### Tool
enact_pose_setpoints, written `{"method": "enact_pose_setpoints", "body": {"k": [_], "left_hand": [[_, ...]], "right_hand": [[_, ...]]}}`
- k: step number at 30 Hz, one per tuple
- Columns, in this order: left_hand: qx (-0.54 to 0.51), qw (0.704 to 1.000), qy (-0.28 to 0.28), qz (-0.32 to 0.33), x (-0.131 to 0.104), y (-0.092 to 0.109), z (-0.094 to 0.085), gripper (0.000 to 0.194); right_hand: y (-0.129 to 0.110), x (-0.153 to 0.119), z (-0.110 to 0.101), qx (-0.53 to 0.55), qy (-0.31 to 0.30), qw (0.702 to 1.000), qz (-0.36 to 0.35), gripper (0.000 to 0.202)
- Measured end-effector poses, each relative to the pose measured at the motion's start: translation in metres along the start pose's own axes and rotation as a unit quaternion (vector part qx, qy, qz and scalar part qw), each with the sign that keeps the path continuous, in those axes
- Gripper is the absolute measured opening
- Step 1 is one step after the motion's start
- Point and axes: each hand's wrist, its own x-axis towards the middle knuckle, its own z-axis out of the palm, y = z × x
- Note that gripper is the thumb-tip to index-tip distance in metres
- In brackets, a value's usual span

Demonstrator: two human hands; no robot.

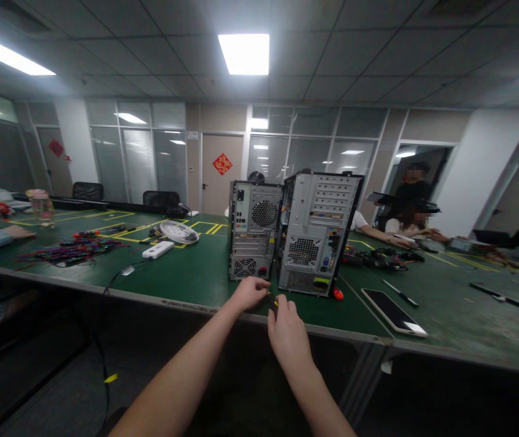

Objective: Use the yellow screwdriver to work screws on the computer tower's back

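Observation:
Two computer towers stand upright side by side on the green table (pixel 209 291), backs facing me: a smaller one (pixel 252 243) and a taller one (pixel 309 212). My left hand (pixel 251 293) is at the table's front edge, just before the smaller tower, its fingers closed around something small and yellowish that I cannot make out. Close by on the right, my right hand (pixel 288 321) pinches a small dark item with a bit of yellow, too small to name. A red object (pixel 338 294) lies at the taller tower's lower right corner.
Tangled cables (pixel 72 250), a white power strip (pixel 158 249) and a white round grille (pixel 179 232) lie to the left. A phone (pixel 393 312) and a thin tool (pixel 401 294) lie right. Other people sit at both sides.

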Motion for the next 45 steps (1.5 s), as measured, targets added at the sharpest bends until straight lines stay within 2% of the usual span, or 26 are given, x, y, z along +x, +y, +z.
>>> {"method": "enact_pose_setpoints", "body": {"k": [6, 12, 17, 21, 26, 31, 34, 39, 45], "left_hand": [[-0.003, 1.000, 0.000, 0.001, 0.000, 0.000, -0.001, 0.034], [0.001, 1.000, 0.001, 0.006, 0.000, -0.002, 0.001, 0.034], [0.000, 1.000, 0.007, 0.000, -0.001, 0.000, 0.001, 0.034], [0.000, 1.000, 0.007, 0.003, -0.001, 0.001, 0.000, 0.033], [0.001, 1.000, -0.001, 0.007, 0.001, -0.002, 0.002, 0.034], [-0.005, 1.000, -0.015, 0.013, 0.001, -0.002, 0.002, 0.034], [0.002, 1.000, -0.017, 0.016, 0.001, -0.001, 0.002, 0.033], [0.014, 1.000, -0.018, 0.012, 0.001, -0.001, 0.001, 0.034], [-0.003, 1.000, -0.006, 0.013, 0.000, -0.002, 0.002, 0.035]], "right_hand": [[-0.002, -0.002, -0.006, -0.011, -0.010, 1.000, -0.007, 0.017], [-0.001, -0.001, -0.006, 0.024, -0.008, 1.000, -0.008, 0.013], [0.001, -0.002, -0.007, 0.045, -0.009, 0.999, -0.010, 0.023], [0.001, -0.003, -0.010, 0.048, -0.013, 0.999, -0.014, 0.017], [0.000, -0.002, -0.011, 0.031, -0.004, 0.999, -0.012, 0.023], [0.001, 0.000, -0.012, 0.009, -0.019, 1.000, -0.012, 0.016], [0.000, -0.002, -0.012, 0.027, 0.000, 0.999, -0.018, 0.012], [-0.001, -0.005, -0.012, 0.046, 0.003, 0.999, -0.022, 0.021], [0.001, -0.004, -0.013, 0.036, -0.003, 0.999, -0.029, 0.017]]}}
